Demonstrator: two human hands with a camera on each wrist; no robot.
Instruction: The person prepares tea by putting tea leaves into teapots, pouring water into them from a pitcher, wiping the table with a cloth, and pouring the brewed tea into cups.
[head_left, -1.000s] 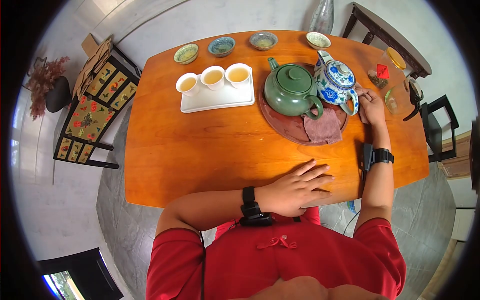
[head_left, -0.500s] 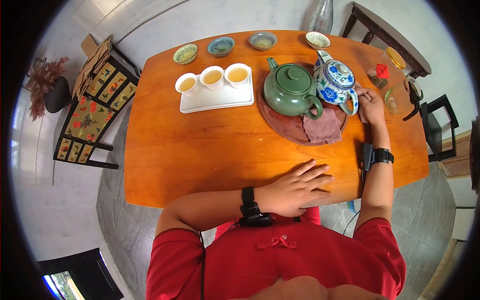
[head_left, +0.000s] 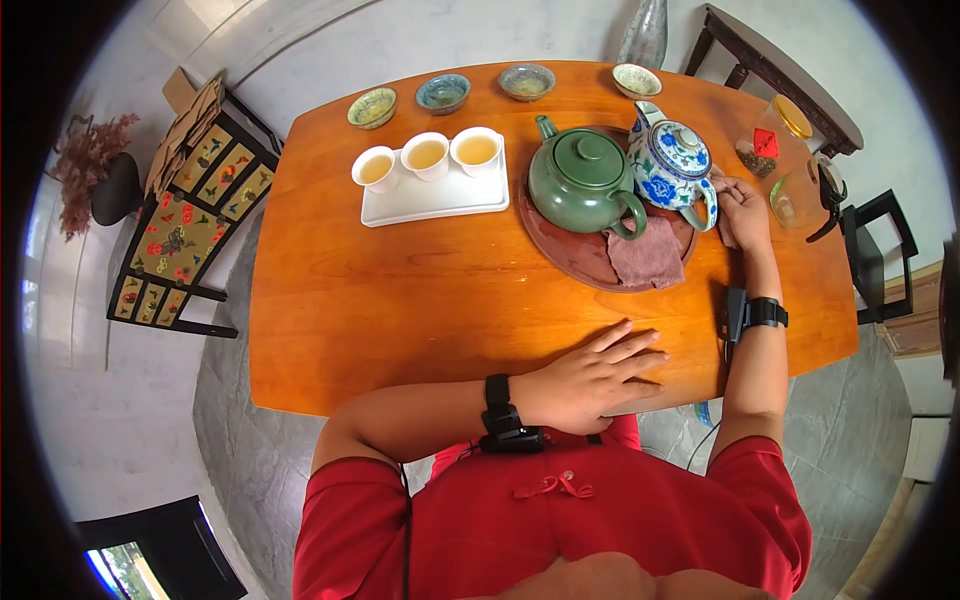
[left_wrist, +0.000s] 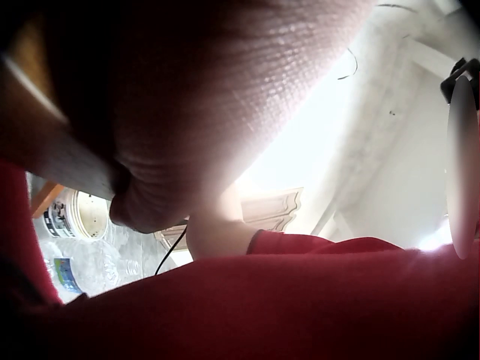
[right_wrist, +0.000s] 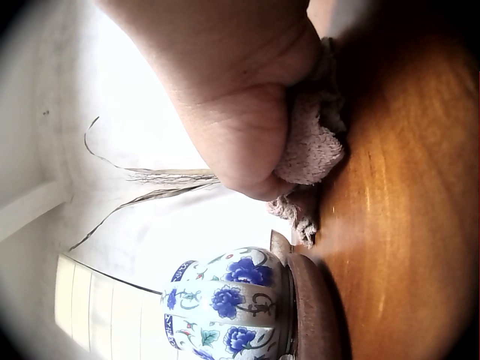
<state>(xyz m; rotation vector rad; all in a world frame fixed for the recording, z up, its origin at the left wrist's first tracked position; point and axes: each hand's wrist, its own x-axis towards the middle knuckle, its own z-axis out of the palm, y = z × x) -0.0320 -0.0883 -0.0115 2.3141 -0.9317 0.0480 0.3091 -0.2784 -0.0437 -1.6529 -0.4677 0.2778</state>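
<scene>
My left hand [head_left: 585, 383] lies on the table near its front edge, palm down with fingers spread; in the left wrist view the hand [left_wrist: 217, 97] is a dark close-up. At the right, my right hand [head_left: 742, 212] rests beside the round brown tray [head_left: 565, 262], its fingers curled over a bunched pinkish-brown cloth [right_wrist: 309, 146]. The blue-and-white floral teapot [head_left: 672, 165] stands on the tray close to that hand, handle toward me. A green teapot [head_left: 580, 180] is left of it, with a folded mauve cloth [head_left: 648, 255] in front.
A white tray [head_left: 435, 209] bears three white cups of pale yellow tea. Several small bowls, among them a blue one [head_left: 443, 92], line the far edge. Beyond my right hand stand a yellow-lidded jar [head_left: 790, 118] and a glass pot with a black handle [head_left: 829, 190].
</scene>
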